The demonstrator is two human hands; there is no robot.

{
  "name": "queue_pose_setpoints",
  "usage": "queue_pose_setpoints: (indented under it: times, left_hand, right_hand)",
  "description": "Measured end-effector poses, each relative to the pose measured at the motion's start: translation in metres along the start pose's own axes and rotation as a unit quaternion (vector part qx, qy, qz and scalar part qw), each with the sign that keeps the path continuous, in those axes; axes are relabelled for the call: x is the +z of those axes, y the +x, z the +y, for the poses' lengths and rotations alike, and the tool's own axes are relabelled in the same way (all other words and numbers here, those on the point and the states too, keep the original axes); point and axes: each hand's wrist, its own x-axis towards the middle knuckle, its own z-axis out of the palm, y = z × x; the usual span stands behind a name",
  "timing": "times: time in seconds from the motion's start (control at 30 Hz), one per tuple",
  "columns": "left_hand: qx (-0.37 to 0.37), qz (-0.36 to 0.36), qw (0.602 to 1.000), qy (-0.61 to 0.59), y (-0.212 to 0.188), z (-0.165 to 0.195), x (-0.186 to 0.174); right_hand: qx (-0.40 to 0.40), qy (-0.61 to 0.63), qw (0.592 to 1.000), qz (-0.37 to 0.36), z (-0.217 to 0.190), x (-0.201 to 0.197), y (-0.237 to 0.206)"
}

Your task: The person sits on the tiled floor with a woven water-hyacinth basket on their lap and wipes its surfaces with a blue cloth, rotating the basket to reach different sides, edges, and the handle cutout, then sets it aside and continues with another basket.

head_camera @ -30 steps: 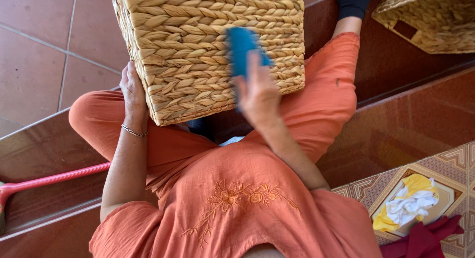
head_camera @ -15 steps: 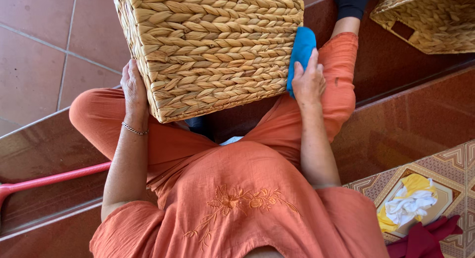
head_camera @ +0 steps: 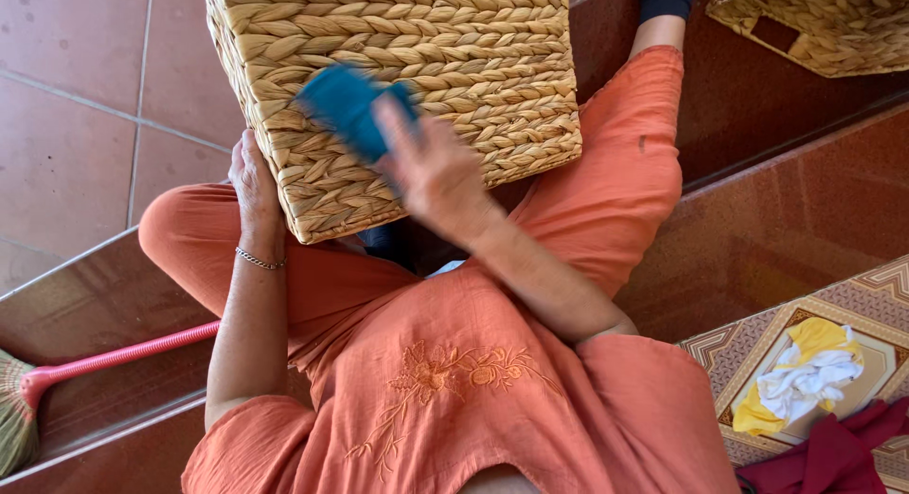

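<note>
Reddish-brown tiled floor (head_camera: 76, 87) with a dark polished step; patterned tile at four o'clock under a yellow and white cloth heap (head_camera: 800, 380). Pink-handled broom (head_camera: 114, 357) at eight o'clock. Large woven wicker basket (head_camera: 473, 68) on the lap, at twelve o'clock. Left hand (head_camera: 254, 177) flat against its side, fingers spread. Right hand (head_camera: 431, 167) blurred, pressing a blue cloth (head_camera: 343, 101) to the basket's weave.

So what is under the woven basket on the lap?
The woven basket rests on orange-trousered legs, steadied by the left hand. A dark patch and a bit of pale fabric show below its edge; anything else is covered.
</note>
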Motion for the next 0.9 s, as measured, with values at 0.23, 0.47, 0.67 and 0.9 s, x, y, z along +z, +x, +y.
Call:
queue_pose_setpoints:
  times: [0.23,0.47,0.67,0.9]
  left_hand:
    - [0.014,0.004,1.000,0.026,0.009,-0.014,-0.003]
    - [0.013,0.008,1.000,0.026,0.008,-0.008,-0.004]
    - [0.029,-0.032,0.999,-0.003,0.000,-0.005,-0.004]
    - [0.021,0.008,0.998,0.060,0.005,-0.012,-0.004]
  right_hand:
    - [0.332,-0.166,0.927,-0.047,0.181,-0.019,-0.046]
    - [0.202,-0.032,0.978,-0.029,0.060,-0.011,-0.043]
    - [-0.090,0.062,0.994,0.019,-0.046,0.022,0.028]
    - [0.131,-0.144,0.981,0.003,0.153,0.004,0.065]
